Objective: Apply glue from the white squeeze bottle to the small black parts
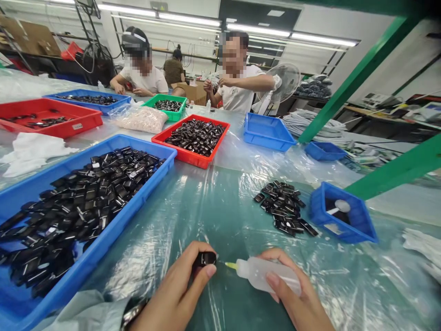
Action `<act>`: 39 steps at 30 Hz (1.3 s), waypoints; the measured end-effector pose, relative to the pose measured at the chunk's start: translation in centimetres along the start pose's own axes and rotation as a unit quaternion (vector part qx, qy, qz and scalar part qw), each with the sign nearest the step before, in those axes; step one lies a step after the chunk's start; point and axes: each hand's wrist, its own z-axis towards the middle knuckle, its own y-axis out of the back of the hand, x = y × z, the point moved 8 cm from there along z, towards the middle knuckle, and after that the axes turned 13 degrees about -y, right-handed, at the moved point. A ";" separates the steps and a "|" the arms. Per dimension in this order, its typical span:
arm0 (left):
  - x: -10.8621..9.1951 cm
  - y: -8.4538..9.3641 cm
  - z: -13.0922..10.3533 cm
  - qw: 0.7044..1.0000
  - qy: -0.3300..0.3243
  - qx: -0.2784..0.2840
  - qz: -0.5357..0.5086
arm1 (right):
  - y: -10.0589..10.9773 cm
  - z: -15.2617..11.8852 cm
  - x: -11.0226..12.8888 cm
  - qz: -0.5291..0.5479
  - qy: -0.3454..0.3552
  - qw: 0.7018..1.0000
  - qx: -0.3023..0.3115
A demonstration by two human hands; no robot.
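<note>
Between the thumb and fingers of my left hand is a small glossy black plastic part, its end turned to the right. My right hand is closed around a translucent white squeeze bottle lying nearly level. The bottle's thin yellow-green tip points left at the black part, with a short gap between them. A loose pile of similar black parts lies on the table beyond my right hand. To the left, a large blue tray is full of such parts.
A small blue bin holding a white scoop stands at right, near green metal bars. Further back are a red tray of black parts, a blue tray and a bag. Two people work across the table.
</note>
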 end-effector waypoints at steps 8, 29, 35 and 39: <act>-0.3 -0.1 -0.1 1.000 -0.020 0.012 0.018 | 0.1 0.0 0.0 -0.069 0.000 0.998 -0.013; -3.2 0.0 -0.6 0.979 -0.135 -0.002 0.154 | 0.7 -0.5 -0.1 -0.083 -0.004 0.997 0.006; -3.4 -0.2 -0.8 0.974 -0.138 0.027 0.178 | 0.9 -0.7 0.2 -0.085 0.009 0.996 0.015; -3.3 -0.5 -0.8 0.974 -0.134 0.037 0.180 | 0.6 -1.0 0.8 -0.094 0.004 0.995 0.015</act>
